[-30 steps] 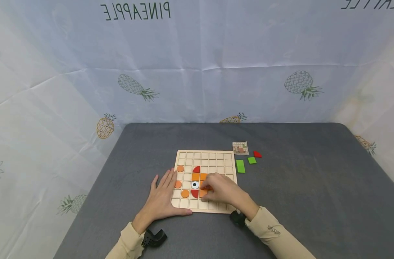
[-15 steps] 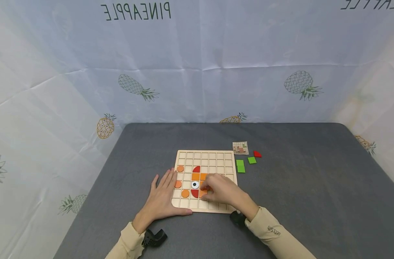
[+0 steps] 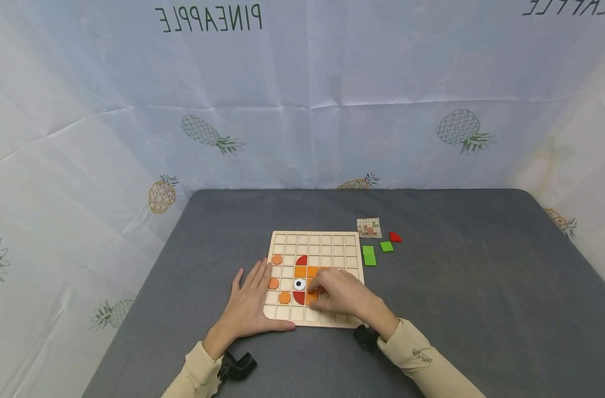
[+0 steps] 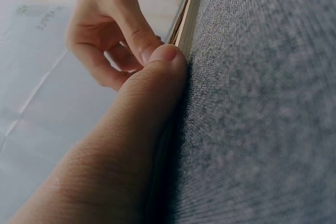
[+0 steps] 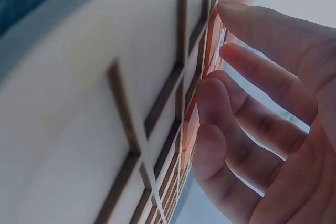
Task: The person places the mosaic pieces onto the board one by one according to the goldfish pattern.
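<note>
A wooden grid board point(image 3: 314, 240) lies on the table. My left hand point(image 3: 251, 309) steadies it, fingers extended along its left side and thumb along the front edge. Over the middle of the board, my right hand point(image 3: 343, 292) bends its fingers down, thumb and index fingertips apart at an orange tile point(image 3: 311, 297). The right wrist view shows the thumb point(image 5: 262, 27) right at the orange tiles. To the left sit a black-and-white eye tile point(image 3: 299, 284), a red quarter-circle tile point(image 3: 299, 298) and several orange discs point(image 3: 284, 298). The right hand hides some tiles.
Green square tiles point(image 3: 369, 255), another green tile point(image 3: 387, 246) and a red quarter-circle tile point(image 3: 395, 237) lie right of the board. A small pattern card point(image 3: 369, 228) rests by its far right corner. A pineapple-print cloth point(image 3: 309, 138) hangs behind the grey table point(image 3: 456, 298).
</note>
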{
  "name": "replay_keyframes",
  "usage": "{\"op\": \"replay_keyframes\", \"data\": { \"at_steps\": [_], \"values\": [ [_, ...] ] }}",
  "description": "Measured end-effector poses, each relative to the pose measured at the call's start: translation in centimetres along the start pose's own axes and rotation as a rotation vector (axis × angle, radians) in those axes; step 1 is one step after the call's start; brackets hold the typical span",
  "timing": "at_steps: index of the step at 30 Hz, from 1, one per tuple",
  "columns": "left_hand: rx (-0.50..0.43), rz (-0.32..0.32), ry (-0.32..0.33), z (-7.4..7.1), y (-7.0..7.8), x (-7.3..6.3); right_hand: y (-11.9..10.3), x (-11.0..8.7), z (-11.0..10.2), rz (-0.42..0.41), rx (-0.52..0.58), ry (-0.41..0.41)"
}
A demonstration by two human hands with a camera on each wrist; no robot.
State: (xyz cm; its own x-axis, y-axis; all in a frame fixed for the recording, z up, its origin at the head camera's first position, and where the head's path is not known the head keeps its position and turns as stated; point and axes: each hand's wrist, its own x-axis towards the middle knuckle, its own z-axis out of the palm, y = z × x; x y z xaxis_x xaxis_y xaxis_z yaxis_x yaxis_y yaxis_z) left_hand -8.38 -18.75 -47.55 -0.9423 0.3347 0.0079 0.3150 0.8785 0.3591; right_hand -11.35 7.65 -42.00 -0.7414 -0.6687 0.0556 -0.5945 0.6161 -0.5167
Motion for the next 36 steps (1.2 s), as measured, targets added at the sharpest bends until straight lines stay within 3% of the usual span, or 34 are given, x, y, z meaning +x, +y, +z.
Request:
{"op": "replay_keyframes", "data": {
  "at_steps": [8,20,36],
  "values": [
    [0.0,-0.001,0.003,0.0,0.0,0.0,0.7,-0.9,-1.2,0.028,0.014,0.02],
    [-0.005,-0.011,0.006,0.1,0.1,0.0,3.4,-4.5,-4.4,0.133,0.009,0.042],
    [-0.001,-0.013,0.002,0.1,0.0,0.0,5.2,-8.4,-5.3,0.16,0.028,0.027]
  ]
}}
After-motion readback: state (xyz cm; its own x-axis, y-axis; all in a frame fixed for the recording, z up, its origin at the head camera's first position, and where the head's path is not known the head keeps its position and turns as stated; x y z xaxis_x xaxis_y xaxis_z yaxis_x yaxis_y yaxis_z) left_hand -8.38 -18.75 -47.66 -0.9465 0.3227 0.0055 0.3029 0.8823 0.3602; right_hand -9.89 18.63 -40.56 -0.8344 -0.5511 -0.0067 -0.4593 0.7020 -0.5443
